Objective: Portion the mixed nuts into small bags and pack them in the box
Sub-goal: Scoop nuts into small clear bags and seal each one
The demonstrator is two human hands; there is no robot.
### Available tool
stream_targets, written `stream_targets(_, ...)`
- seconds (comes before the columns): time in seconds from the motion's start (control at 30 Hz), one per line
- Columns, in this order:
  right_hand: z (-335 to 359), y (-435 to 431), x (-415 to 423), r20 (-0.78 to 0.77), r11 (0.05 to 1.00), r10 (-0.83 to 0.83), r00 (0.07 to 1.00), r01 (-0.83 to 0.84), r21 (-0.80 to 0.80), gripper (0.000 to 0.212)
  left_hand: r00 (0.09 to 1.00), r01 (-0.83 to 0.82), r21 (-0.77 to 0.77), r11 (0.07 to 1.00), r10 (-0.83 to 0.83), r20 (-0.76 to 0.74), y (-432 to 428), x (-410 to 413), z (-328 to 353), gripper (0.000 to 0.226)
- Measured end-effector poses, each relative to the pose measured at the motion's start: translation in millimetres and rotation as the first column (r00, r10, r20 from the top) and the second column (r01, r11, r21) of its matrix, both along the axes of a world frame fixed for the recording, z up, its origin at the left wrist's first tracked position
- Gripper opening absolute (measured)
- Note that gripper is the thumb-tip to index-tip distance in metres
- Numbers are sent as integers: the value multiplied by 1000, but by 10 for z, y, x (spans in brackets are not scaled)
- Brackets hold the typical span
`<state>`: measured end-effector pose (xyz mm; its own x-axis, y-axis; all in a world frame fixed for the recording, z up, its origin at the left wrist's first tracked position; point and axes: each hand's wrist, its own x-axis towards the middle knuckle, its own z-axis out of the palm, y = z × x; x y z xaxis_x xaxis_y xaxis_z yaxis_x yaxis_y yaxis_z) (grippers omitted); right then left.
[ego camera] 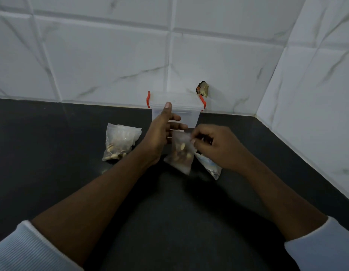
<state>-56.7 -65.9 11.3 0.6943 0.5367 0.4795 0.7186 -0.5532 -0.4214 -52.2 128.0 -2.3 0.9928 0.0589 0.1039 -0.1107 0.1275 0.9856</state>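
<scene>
A small clear bag of mixed nuts (181,151) hangs between my two hands over the dark counter. My left hand (160,133) grips its upper left edge, thumb raised. My right hand (216,145) pinches its top right edge. A clear plastic box (189,112) with its lid on and red clips stands just behind my hands, against the wall. To the left lie filled bags of nuts (119,142). Another clear bag (210,167) lies under my right hand, partly hidden.
The dark counter (169,212) runs into a corner of white marbled tile walls (111,55). A small dark broken patch (202,89) shows on the back wall above the box. My light sleeves reach the bottom corners.
</scene>
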Motion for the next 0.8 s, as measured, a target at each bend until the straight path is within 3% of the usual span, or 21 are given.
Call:
stream_targets(0.07, -6, -17, 1, -79, 999, 14, 997, -17, -32, 11, 997, 82, 13, 997, -82, -7, 17, -1, 11, 60)
stream_targets(0.17, 21, -48, 28, -69, 967, -51, 996, 67, 246, 9, 983, 185, 45, 982, -185, -9, 50, 0, 7, 57)
stream_targets(0.27, 63, -82, 43, -71, 924, -88, 994, 108, 367, 7, 938, 345, 84, 935, -345, -15, 88, -4, -35, 59)
stream_targets(0.37, 36, -118, 55, -87, 922, -88, 992, 114, 371, 8, 907, 420, 134, 898, -420, -27, 102, -17, -54, 70)
stream_targets(0.6, 39, -104, 47, -39, 930, -96, 995, 104, 353, 7, 900, 419, 235, 877, -436, 21, 87, -26, -12, 58)
stream_targets(0.7, 31, -111, 47, -37, 942, -91, 995, 99, 321, 7, 885, 448, 239, 862, -465, 19, 112, -10, -37, 69)
stream_targets(0.8, -4, -88, 52, -32, 940, -109, 993, 114, 320, 7, 921, 380, 200, 903, -389, 5, 60, -25, -37, 81)
